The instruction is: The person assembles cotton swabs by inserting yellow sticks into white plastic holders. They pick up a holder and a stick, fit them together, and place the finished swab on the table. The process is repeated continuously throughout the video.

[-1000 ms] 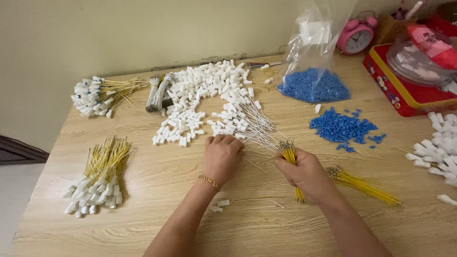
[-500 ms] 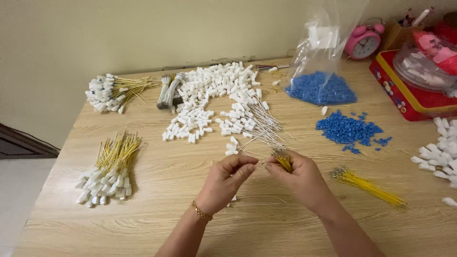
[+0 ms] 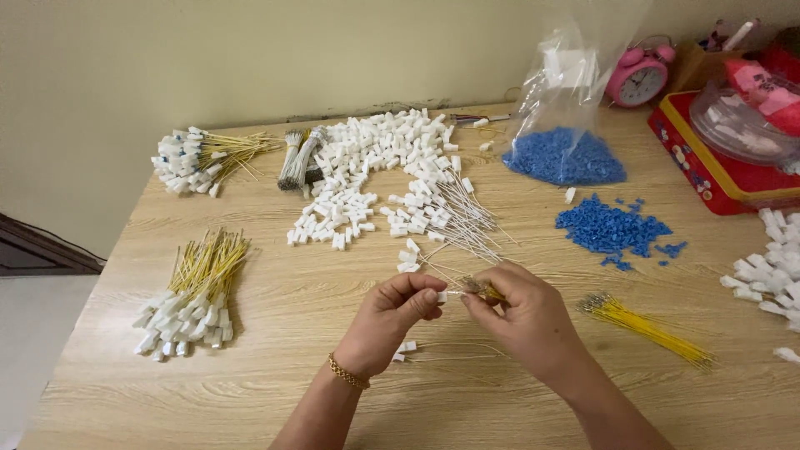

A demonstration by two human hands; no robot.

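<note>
The left hand (image 3: 392, 315) pinches a small white plastic connector (image 3: 442, 295) at its fingertips, directly facing the right hand (image 3: 521, 312), which pinches a thin yellow wire (image 3: 486, 291) whose long axis points leftward at the connector, nearly touching.

Up against the wall, far ahead and to the right of the grip, a pink alarm clock (image 3: 640, 77) stands on the wooden worktop (image 3: 275, 392). Just beside it sits a clear plastic bag (image 3: 567, 125) slumped over a heap of blue pieces. Further right, a red tin (image 3: 708, 171) with a yellow edge carries a clear plastic lid (image 3: 737, 125). Well off to the left of the grip, a bundle of yellow wires with white ends (image 3: 196, 292) lies flat, and another such bundle (image 3: 204, 158) lies beyond it, nearer the wall.
</note>
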